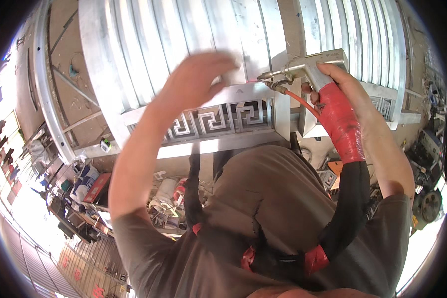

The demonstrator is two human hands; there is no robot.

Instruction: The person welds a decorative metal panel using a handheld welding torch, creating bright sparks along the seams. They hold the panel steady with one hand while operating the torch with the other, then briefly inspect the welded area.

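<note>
Head view: right hand (351,85) with fingers wrapped round a silver pistol-shaped tool (315,63), tip near a ribbed metal panel's (174,30) lower edge, blurred left hand (193,82) above the panel, thumb and fingers spread, left forearm (141,144) blocking part of the patterned strip (216,123), black hose (351,198) crossing the shirt (149,253).

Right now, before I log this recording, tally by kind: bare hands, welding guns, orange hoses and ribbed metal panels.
Bare hands: 2 (left hand, right hand)
Welding gun: 1
Orange hose: 1
Ribbed metal panels: 2 (left panel, right panel)
Total: 6
</note>
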